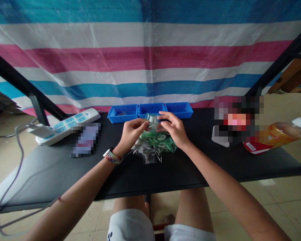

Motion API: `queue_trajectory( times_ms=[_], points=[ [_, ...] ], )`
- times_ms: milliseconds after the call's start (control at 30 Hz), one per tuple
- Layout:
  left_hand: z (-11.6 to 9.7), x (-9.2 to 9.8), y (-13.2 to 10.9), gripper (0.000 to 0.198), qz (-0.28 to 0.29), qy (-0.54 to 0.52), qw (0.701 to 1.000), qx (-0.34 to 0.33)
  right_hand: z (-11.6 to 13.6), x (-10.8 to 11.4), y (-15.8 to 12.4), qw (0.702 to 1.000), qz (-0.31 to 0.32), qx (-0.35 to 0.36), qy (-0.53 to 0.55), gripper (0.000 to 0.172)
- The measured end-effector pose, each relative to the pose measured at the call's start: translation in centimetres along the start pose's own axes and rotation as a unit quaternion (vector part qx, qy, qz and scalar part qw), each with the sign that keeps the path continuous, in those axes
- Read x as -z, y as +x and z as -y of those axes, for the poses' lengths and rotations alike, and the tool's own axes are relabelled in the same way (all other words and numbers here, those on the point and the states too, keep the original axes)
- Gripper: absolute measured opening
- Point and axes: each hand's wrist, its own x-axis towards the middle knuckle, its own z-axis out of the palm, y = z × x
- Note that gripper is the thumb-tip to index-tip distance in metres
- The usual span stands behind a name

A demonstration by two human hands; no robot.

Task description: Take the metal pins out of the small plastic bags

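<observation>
Both my hands meet above the middle of the black table (pixel 185 167). My left hand (pixel 131 133) pinches one edge of a small clear plastic bag (pixel 152 122). My right hand (pixel 172 129) holds the bag's other edge with fingers curled. Beneath them lies a heap of green parts in clear bags (pixel 163 142), with a bag of thin metal pins (pixel 146 152) at its near side. A beaded band sits on my left wrist.
Three blue bins (pixel 150 111) stand in a row at the table's back. A white power strip (pixel 67 125) lies back left, its grey cable trailing off the table. A bottle of orange liquid (pixel 278 134) lies on its side at the right. A striped tarp hangs behind.
</observation>
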Motion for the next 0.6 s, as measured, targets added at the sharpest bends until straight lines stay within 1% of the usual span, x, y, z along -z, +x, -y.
queue_trajectory(
  times_ms=[33,67,167,233,300,400,467,533,600],
  points=[
    [0.0,0.0,0.0,0.037,0.004,0.0,1.0,0.001,0.1,0.0,0.0,1.0,0.0,-0.024,0.02,0.046],
    [0.0,0.0,-0.1,0.038,0.008,0.004,1.0,0.001,0.1,-0.1,0.0,0.998,0.003,-0.048,0.03,0.05],
    [-0.1,0.0,-0.3,0.042,0.019,0.045,0.999,-0.011,0.0,0.1,0.2,0.994,0.029,-0.104,0.026,0.044],
    [-0.2,0.0,-0.3,0.045,0.028,0.083,0.996,-0.034,-0.1,0.6,0.6,0.992,0.026,-0.116,0.032,0.041],
    [-0.3,0.2,-0.3,0.046,0.038,0.111,0.992,-0.055,-0.2,1.4,1.2,0.993,-0.021,-0.098,0.059,0.039],
    [-0.1,0.3,-0.2,0.04,0.042,0.137,0.987,-0.072,0.0,2.9,2.2,0.982,-0.139,-0.055,0.114,0.037],
    [0.1,0.3,-0.1,0.034,0.043,0.15,0.985,-0.077,0.1,3.6,2.6,0.972,-0.19,-0.066,0.124,0.036],
    [0.4,0.3,-0.1,0.028,0.045,0.165,0.982,-0.083,0.2,3.9,2.5,0.971,-0.198,-0.096,0.092,0.032],
    [0.7,0.4,0.0,0.024,0.056,0.201,0.973,-0.096,0.1,3.8,2.2,0.978,-0.175,-0.11,0.023,0.025]
  ],
)
